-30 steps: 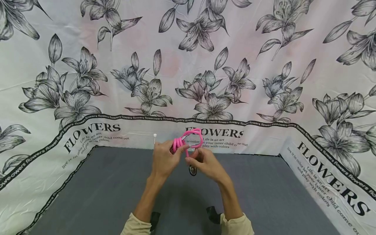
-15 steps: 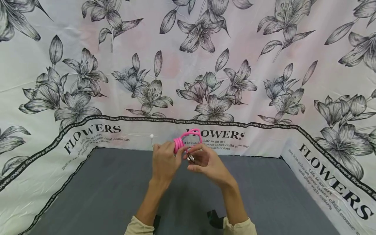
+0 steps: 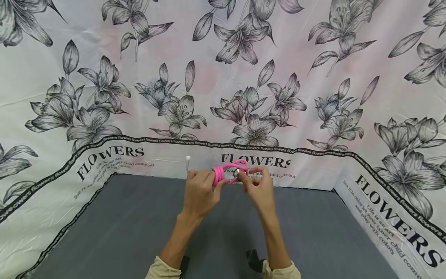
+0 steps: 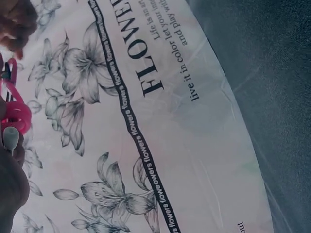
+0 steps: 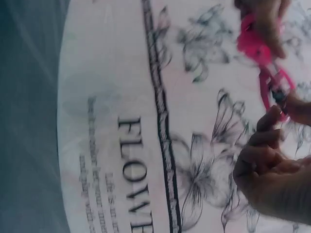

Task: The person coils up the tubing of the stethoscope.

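Both hands hold a pink stethoscope above the grey table. My left hand (image 3: pixel 200 192) grips its wound tubing (image 3: pixel 218 175), which lies in several tight turns. A white eartip (image 3: pixel 187 158) on a thin metal tube sticks up past that hand; the left wrist view also shows the eartip (image 4: pixel 10 138) close by the turns. To the right, a loop of tubing (image 3: pixel 240 161) reaches out. My right hand (image 3: pixel 259 190) pinches the silver disc-shaped chest piece (image 3: pixel 238 173) at this loop. In the right wrist view its fingers partly hide the chest piece (image 5: pixel 278 94).
A white cloth (image 3: pixel 254 104) printed with flowers and lettering hangs behind the hands and runs down both sides. The grey table (image 3: pixel 139 224) spreads below them. Dark straps (image 3: pixel 255 260) show near the light sleeves (image 3: pixel 281 270).
The chest piece, hanging below the hands at first, is now raised into the loop by my right hand. My left hand keeps its grip on the wound tubing, which has shifted slightly right.
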Action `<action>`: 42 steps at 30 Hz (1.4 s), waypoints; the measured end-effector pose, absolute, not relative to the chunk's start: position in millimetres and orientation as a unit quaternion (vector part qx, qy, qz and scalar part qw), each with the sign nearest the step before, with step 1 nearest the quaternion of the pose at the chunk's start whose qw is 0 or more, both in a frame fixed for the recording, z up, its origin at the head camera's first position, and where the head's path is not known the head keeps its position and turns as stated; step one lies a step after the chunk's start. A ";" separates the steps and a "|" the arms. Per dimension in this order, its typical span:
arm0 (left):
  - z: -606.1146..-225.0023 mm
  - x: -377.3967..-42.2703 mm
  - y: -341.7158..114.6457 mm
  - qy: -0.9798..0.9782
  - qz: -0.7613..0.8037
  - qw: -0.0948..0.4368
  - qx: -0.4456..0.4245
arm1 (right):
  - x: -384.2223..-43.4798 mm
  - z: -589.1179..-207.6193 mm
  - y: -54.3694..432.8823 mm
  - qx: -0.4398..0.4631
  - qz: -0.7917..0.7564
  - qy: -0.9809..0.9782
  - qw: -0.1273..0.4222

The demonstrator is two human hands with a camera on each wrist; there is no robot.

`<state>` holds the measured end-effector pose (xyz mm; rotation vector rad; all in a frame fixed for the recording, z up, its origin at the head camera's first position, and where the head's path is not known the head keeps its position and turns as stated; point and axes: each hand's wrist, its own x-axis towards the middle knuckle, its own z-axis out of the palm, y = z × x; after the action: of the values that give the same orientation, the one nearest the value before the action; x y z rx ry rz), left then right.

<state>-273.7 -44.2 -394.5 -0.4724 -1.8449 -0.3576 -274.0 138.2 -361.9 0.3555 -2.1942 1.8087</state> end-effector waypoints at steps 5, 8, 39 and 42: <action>-391.8 -274.1 -44.4 -0.784 -0.127 0.562 -0.231 | -278.7 -362.7 138.2 0.140 0.639 -0.749 0.108; -389.5 -273.2 -42.3 -0.785 -0.113 0.555 -0.251 | -280.8 -363.2 135.5 0.131 0.637 -0.748 0.130; -391.3 -268.1 -57.7 -0.860 -0.177 0.364 -0.312 | -268.3 -355.7 150.4 0.093 0.565 -0.808 0.137; -389.1 -267.7 -55.6 -0.839 -0.156 0.401 -0.334 | -270.4 -358.0 147.8 0.080 0.553 -0.809 0.180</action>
<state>-267.7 -55.6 -389.1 -0.8441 -2.1203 -0.3949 -270.4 147.8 -358.0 0.2269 -2.2865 1.5637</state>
